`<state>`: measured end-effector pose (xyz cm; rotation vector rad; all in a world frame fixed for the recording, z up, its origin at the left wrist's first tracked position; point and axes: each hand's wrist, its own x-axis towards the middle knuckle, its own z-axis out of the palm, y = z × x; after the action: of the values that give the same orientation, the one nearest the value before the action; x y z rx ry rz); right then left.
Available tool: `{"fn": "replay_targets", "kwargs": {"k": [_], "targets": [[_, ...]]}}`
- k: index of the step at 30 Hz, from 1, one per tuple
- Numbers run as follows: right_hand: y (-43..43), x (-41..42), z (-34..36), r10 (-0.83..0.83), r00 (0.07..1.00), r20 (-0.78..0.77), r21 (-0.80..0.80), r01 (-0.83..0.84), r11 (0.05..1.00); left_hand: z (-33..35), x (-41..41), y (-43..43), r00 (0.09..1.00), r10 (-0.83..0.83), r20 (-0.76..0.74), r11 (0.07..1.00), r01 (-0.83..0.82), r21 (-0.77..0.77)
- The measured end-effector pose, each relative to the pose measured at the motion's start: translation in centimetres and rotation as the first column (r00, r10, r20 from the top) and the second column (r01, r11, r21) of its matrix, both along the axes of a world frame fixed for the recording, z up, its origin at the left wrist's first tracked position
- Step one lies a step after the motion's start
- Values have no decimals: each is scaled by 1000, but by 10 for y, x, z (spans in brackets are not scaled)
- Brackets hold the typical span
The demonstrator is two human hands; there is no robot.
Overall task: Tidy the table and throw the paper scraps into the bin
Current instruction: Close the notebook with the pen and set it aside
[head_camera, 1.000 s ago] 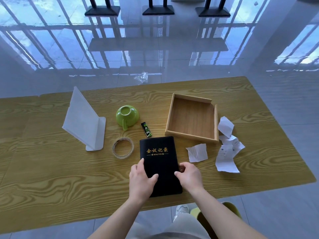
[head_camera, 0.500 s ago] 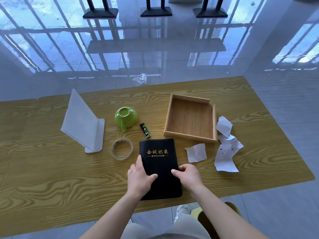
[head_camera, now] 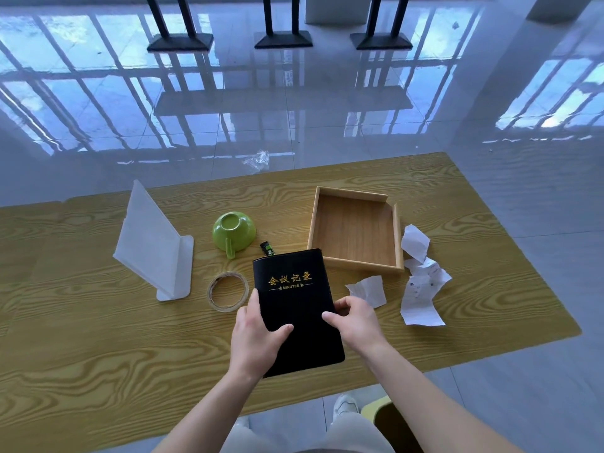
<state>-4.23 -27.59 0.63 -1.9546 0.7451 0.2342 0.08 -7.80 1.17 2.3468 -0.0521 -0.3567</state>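
A black notebook [head_camera: 294, 289] with gold lettering is lifted off the wooden table [head_camera: 98, 338], tilted, its far edge near the wooden tray [head_camera: 354, 233]. My left hand [head_camera: 258, 335] grips its left edge and my right hand [head_camera: 356, 318] grips its right edge. Several white paper scraps lie right of the notebook: one [head_camera: 367, 291] beside my right hand, a crumpled one [head_camera: 423, 295] further right, another [head_camera: 415, 241] against the tray's right wall. At the bottom right, below the table edge, a yellow-green bin [head_camera: 379, 408] shows partly.
A green cup [head_camera: 233, 232] lies upside down at the table's middle. A roll of tape [head_camera: 227, 291] lies left of the notebook, a white stand [head_camera: 153, 253] further left. A small black-and-green packet [head_camera: 267, 249] pokes out behind the notebook. Clear plastic litter [head_camera: 258, 160] lies on the floor beyond.
Both hands have closed on the notebook's edges and raised it off the table, moving it away from me toward the tray; it now covers most of the small packet.
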Motion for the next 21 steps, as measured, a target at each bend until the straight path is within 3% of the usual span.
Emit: {"fn": "replay_targets", "kwargs": {"k": [13, 21], "targets": [[37, 6, 31, -266, 961, 78, -75, 271, 960, 27, 50, 14, 953, -299, 58, 954, 299, -8], [-24, 9, 44, -329, 938, 111, -97, 340, 935, 38, 68, -51, 921, -377, 97, 925, 381, -19]]}}
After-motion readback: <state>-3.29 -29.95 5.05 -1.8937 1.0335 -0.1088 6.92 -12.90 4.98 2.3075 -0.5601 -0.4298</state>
